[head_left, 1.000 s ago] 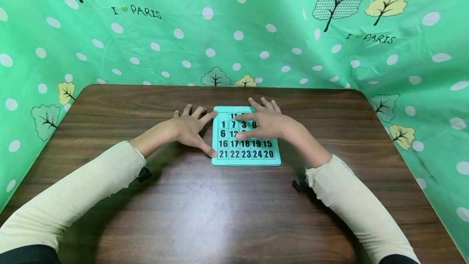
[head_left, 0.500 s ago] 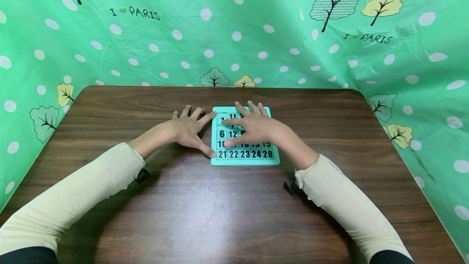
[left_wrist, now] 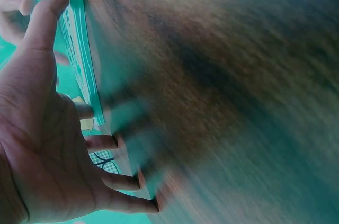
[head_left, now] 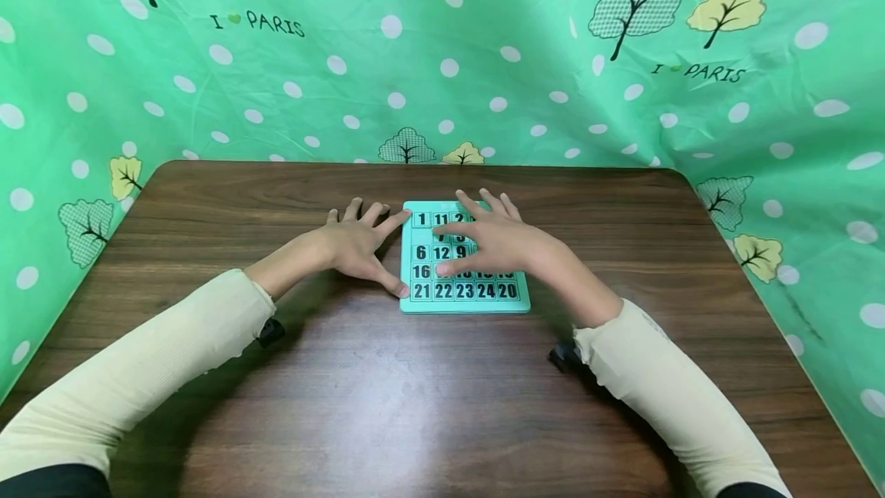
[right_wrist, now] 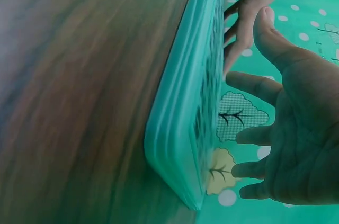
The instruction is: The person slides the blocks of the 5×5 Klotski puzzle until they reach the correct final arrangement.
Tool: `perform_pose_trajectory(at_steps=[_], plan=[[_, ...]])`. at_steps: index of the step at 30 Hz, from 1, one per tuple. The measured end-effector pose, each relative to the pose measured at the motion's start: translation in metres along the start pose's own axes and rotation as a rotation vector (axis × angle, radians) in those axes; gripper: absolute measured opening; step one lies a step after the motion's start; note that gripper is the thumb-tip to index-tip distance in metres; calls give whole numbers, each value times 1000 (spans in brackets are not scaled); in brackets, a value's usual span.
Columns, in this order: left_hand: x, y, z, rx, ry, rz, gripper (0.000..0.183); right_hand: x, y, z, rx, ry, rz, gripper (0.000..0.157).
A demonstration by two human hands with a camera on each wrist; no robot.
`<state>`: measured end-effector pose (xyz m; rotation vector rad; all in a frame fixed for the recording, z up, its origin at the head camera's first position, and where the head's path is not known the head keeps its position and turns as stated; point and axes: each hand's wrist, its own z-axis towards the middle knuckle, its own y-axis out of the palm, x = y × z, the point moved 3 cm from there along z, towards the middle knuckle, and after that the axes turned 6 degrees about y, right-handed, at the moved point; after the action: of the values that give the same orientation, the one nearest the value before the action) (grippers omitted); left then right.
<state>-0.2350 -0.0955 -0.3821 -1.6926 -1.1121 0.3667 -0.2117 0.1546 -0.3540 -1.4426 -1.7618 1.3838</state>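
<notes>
A turquoise number sliding puzzle (head_left: 465, 307) lies flat on the table, its tiles printed with black numbers. Tile 1 (head_left: 422, 220) sits in the top left corner, above a gap at the left of the second row. My left hand (head_left: 356, 246) has its fingers spread, thumb and index finger touching the puzzle's left edge. Over the board, my right hand (head_left: 505, 243) extends its index finger to the tile 7 (head_left: 441, 238), beside the gap. The right hand covers several tiles. In the right wrist view, the puzzle's side (right_wrist: 177, 107) stands beside that hand.
The brown wooden table (head_left: 387, 406) spreads around the puzzle. Behind it hangs a green cloth (head_left: 442, 37) with white dots, trees and lettering. Both forearms wear cream sleeves (head_left: 159, 344), with a dark device under each wrist.
Tile 1 has slid up from the second row into the top left corner, leaving a gap below. My right hand moved left and down, then slightly back right. The left hand stays put.
</notes>
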Motion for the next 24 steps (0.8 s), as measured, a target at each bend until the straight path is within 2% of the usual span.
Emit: perform_pose_trajectory(at_steps=[5,12,17,24], plan=[[0,-1,-1,15,1,2,144,6,0,-13,-10,19,7,79],[0,-1,-4,43,-4,7,143,10,3,-14,-15,23,3,80],[3,-1,0,53,-9,3,142,13,4,-16,-12,24,-4,80],[8,-5,6,33,-37,28,141,13,6,-16,-17,18,-2,81]])
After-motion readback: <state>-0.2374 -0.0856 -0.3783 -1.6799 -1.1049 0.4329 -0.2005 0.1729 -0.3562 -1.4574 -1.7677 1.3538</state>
